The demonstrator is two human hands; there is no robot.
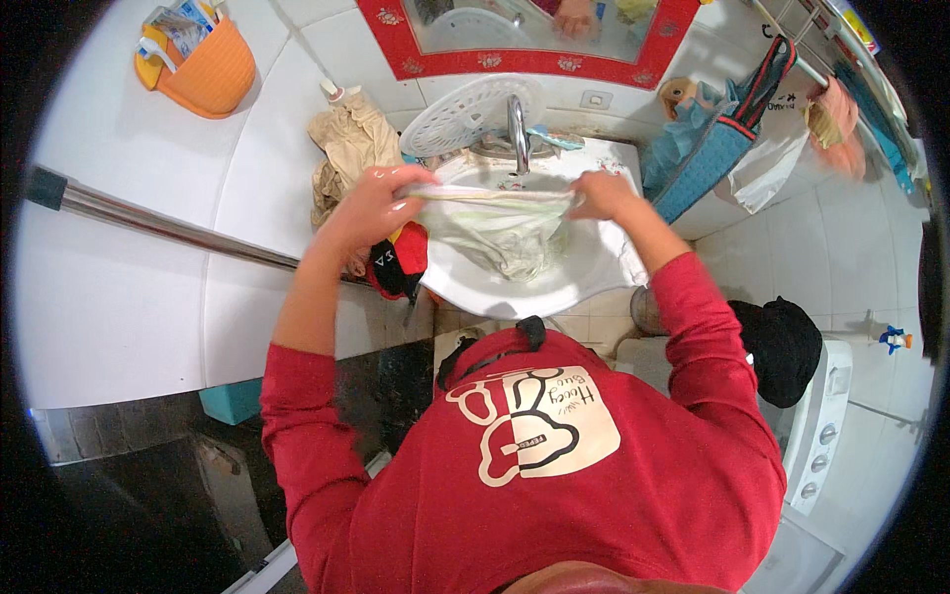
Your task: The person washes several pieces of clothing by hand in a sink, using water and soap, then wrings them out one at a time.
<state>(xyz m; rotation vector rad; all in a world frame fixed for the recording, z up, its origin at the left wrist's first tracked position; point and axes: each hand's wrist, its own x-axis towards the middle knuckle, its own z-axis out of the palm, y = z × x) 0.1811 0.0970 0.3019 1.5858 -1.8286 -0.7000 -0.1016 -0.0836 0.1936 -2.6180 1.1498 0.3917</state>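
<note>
A wet, pale cloth with greenish stripes [505,226] is stretched by its upper edge between my two hands, over a white ceramic washbasin [534,295]. My left hand [386,200], wet and shiny, grips the cloth's left corner. At the other corner my right hand [600,196] pinches the edge, slightly blurred. The cloth's lower part hangs bunched into the bowl. Just behind it rises a chrome faucet [517,134]. Whether water is running cannot be seen.
A perforated white plastic basket [467,119] leans behind the basin. Beige cloth [356,141] hangs at the left, above a red and black item [404,260]. Blue bags [705,163] hang right. A washing machine [824,423] with black cloth [783,353] stands lower right.
</note>
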